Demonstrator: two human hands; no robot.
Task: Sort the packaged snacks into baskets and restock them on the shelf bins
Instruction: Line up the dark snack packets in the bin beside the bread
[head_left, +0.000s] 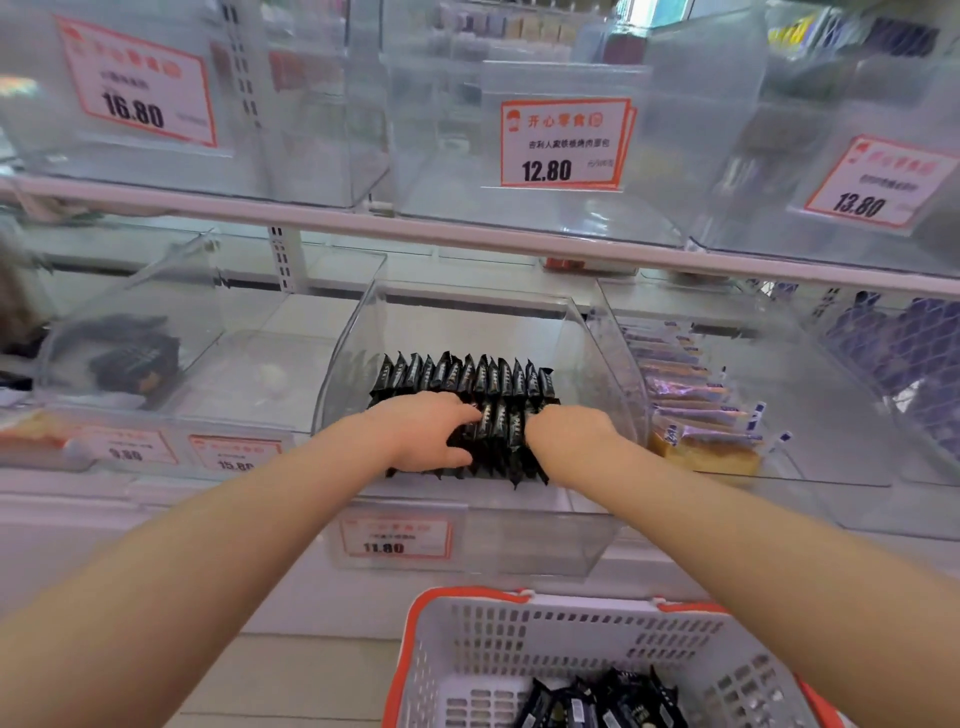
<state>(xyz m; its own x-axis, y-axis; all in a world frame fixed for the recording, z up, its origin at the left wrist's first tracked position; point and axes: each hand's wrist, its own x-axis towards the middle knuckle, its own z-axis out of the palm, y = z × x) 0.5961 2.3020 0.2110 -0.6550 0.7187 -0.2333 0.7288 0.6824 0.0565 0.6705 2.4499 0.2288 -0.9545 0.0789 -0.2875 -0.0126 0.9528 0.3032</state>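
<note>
Head view: you are in the restocking step, setting black packs (498, 426) into the middle bin (343, 343) on the lower shelf. Your left hand (423, 431) curls over the left end of the front row, thumb under at the front and fingers on top, gripping the packs. Your right hand (566, 434) presses against the right end of that row; its fingers are hidden behind the hand, so you cannot tell whether they grip or only push. Together they squeeze the row between them.

The packs stand side by side in two rows, one toward the bin's back wall and one at its front edge. Each pack's long axis runs front to back, crimped ends pointing to the back wall and toward you; each row runs left to right.

More black packs lie in the basket (467, 649) below, near its right front corner. The next move probably calls for releasing the row squarely, then reaching down for those.
</note>
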